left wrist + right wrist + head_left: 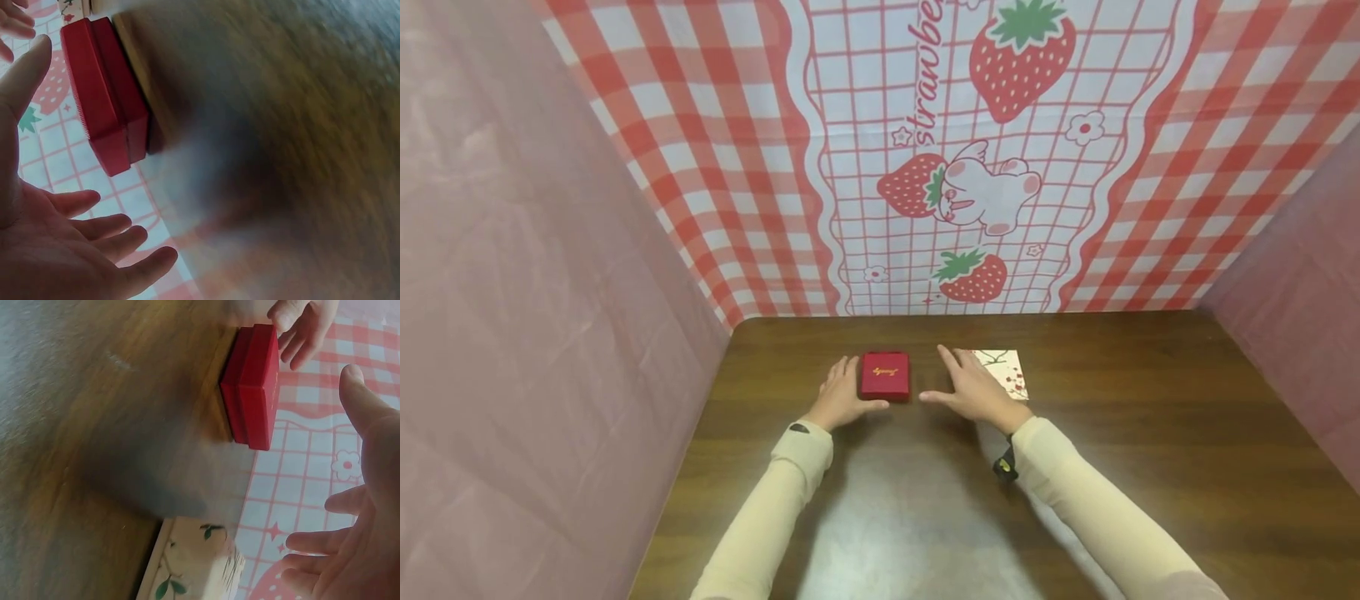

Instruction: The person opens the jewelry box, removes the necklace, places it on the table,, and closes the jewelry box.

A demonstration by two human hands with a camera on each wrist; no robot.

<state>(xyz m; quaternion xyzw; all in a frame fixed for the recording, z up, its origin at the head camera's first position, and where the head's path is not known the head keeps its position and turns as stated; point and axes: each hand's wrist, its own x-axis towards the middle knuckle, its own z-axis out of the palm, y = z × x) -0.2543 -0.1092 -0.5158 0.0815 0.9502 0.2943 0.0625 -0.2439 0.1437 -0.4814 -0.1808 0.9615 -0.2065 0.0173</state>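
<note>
A small red lidded box [884, 377] with gold lettering on top sits on the wooden table, its lid down. My left hand [838, 395] is at the box's left side, fingers extended and thumb out along the near edge. In the left wrist view the left palm [56, 250] faces the red box [106, 94] with a gap between them. My right hand [972, 390] is spread to the right of the box, apart from it and holding nothing. Beneath and beyond the right hand lies a cream floral-printed box [194, 559], partly covered by that hand in the head view.
The brown wooden table [1150, 433] meets a red-and-white checked strawberry cloth [970, 192] at its back edge. Pink cloth walls [535, 300] rise on both sides. A dark band [1005, 463] shows at the right wrist.
</note>
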